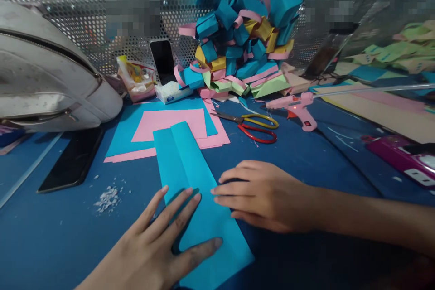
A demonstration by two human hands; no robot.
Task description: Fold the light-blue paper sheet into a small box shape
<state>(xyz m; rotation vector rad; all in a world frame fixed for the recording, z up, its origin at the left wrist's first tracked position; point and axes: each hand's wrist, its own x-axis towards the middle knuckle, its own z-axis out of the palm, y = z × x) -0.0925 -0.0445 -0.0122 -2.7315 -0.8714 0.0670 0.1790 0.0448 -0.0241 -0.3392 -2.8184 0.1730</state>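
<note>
A long blue paper strip lies on the dark blue table, with a lengthwise crease running down it. My left hand rests on its left and near part, fingers spread. At the strip's right edge, my right hand touches the paper with its fingertips, the fingers stretched out and nothing held. Beyond the strip's far end lie pink paper sheets on top of a larger blue sheet. Scissors with one yellow and one red handle sit to the right of these sheets.
A pink glue gun lies right of the scissors, its cord trailing nearer. Folded paper pieces are heaped at the back against perforated metal. A white bag, a black phone and white scraps are at left; a purple object is at right.
</note>
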